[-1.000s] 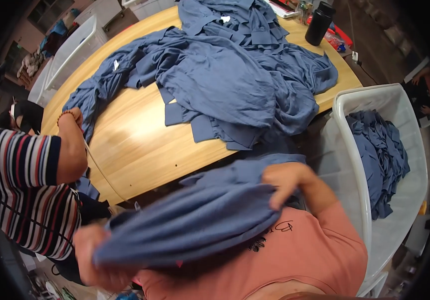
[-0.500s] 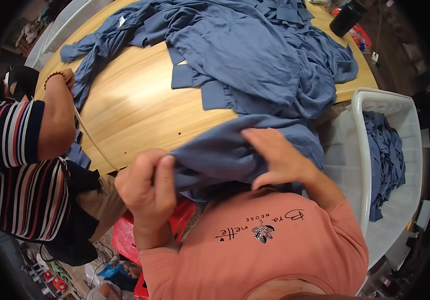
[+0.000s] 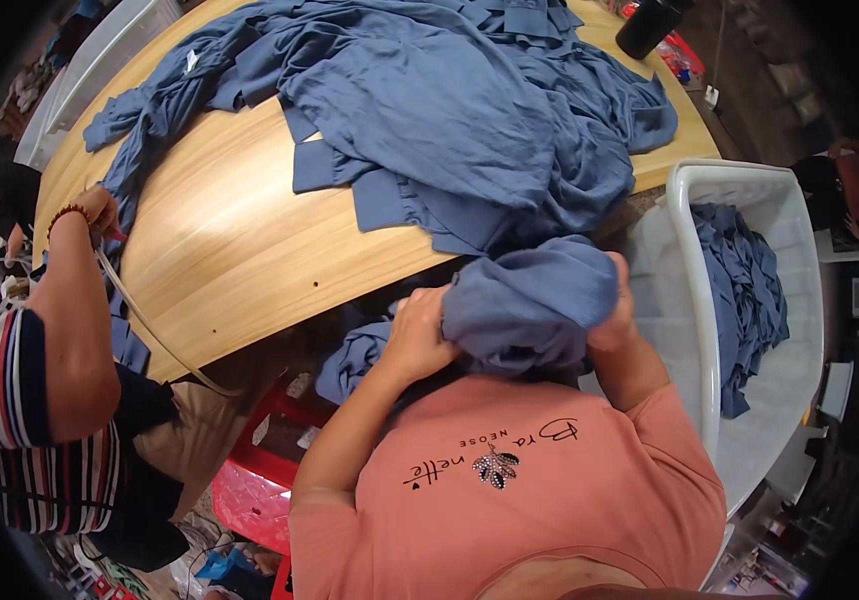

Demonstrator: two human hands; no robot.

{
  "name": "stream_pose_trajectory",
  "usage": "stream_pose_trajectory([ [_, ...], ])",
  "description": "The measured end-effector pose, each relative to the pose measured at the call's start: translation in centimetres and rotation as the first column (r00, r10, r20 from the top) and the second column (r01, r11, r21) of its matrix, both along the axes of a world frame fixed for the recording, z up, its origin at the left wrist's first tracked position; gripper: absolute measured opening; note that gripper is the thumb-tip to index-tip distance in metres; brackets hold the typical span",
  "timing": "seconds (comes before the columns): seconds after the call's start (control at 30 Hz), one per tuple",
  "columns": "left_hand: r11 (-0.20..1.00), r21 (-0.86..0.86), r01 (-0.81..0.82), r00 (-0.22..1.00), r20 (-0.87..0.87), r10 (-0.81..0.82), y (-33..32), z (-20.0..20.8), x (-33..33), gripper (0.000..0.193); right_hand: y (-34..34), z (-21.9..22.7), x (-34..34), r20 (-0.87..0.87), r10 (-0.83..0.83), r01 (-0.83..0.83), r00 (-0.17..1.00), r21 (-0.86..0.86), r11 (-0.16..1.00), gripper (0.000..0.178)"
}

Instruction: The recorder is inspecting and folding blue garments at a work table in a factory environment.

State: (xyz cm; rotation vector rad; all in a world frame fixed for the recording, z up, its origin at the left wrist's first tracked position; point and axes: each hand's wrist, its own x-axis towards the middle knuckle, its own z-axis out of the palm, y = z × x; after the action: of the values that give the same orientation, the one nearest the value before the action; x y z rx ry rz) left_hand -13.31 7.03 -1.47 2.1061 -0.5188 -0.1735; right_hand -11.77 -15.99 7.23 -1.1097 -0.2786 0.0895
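A bunched blue garment (image 3: 530,305) hangs between my two hands, close to my chest and over the table's near edge. My left hand (image 3: 422,335) is closed on its left side, with the fingertips tucked into the cloth. At the other side my right hand (image 3: 614,308) grips the fabric, its fingers mostly hidden behind the folds. More blue cloth (image 3: 355,362) droops below my left wrist. Just beyond, a heap of blue garments (image 3: 430,110) with ribbed bands lies across the wooden table (image 3: 220,240).
To the right stands a white plastic bin (image 3: 695,300) holding blue garments (image 3: 745,300). On the left, a co-worker in a striped shirt (image 3: 60,470) reaches over the table by a pale cord (image 3: 140,310). A black bottle (image 3: 650,28) stands at the far right; a red stool (image 3: 260,490) is below.
The stretched garment is now gathered into a bunch. My left hand has moved right, and my right hand has gone from spread fingers to gripping the cloth's right side. The view has shifted slightly.
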Motion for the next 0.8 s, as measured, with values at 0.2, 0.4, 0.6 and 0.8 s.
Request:
stream_pose_trajectory([
  [0.2,0.916,-0.096,-0.39,0.784,0.487,0.385,3.8,8.2,1.4,0.029,-3.2,6.2,-0.5,0.128,-0.293,0.285,0.947,0.082,0.955,0.027],
  [0.4,0.673,0.325,-0.664,0.643,0.709,0.291,9.1,15.2,-4.3,0.031,-4.3,3.4,1.7,0.154,0.35,0.204,0.924,-0.972,-0.112,0.024],
  [0.6,0.807,0.533,-0.255,0.965,0.093,0.244,7.8,4.9,-5.7,0.03,-0.9,-0.7,2.1,0.29,0.378,0.411,0.879,-0.863,-0.293,0.022],
  [0.8,0.907,0.185,-0.378,0.923,0.149,0.354,5.3,1.5,-5.1,0.032,6.6,-2.7,1.5,0.645,0.519,0.382,0.56,-0.758,0.529,0.026],
])
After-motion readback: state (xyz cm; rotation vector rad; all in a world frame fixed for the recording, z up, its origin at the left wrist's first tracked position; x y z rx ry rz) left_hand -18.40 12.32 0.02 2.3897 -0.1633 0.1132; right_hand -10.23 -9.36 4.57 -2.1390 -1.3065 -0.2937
